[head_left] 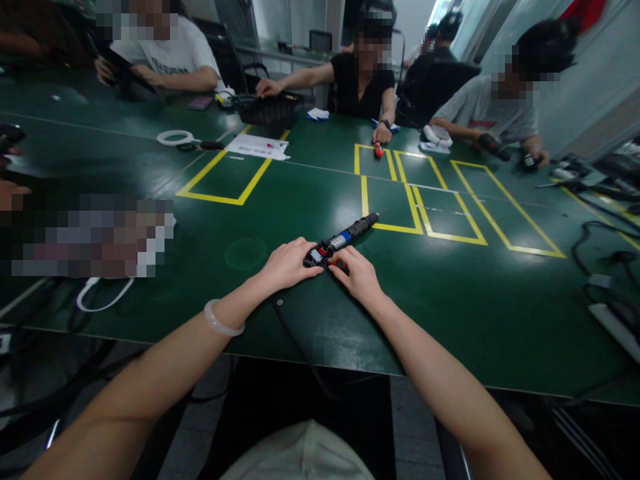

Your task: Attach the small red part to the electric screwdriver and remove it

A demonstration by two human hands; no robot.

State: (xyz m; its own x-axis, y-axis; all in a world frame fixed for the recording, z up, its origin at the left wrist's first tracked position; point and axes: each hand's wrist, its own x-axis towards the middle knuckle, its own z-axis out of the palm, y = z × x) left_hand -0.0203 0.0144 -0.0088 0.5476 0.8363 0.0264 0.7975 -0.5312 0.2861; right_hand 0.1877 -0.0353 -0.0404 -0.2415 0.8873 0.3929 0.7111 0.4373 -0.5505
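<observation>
In the middle of the head view lies an electric screwdriver (349,235), its black housing opened so that a silver and blue motor section and a white and red inner part show. Its thin bit points away to the right. My left hand (290,265) is closed round the rear end of the screwdriver. At its near side, my right hand (357,275) has thumb and fingers pinched together by small red and dark parts; what exactly they hold is too small to make out. A black cord (300,343) hangs over the table edge below my hands.
Yellow tape rectangles (397,227) mark the green table (310,320). Several people sit across it; one reaches to a red object (379,151) and a black tray (270,110). Papers (257,146) lie at the far left, a white cable (106,308) near left, black cables (583,243) at right.
</observation>
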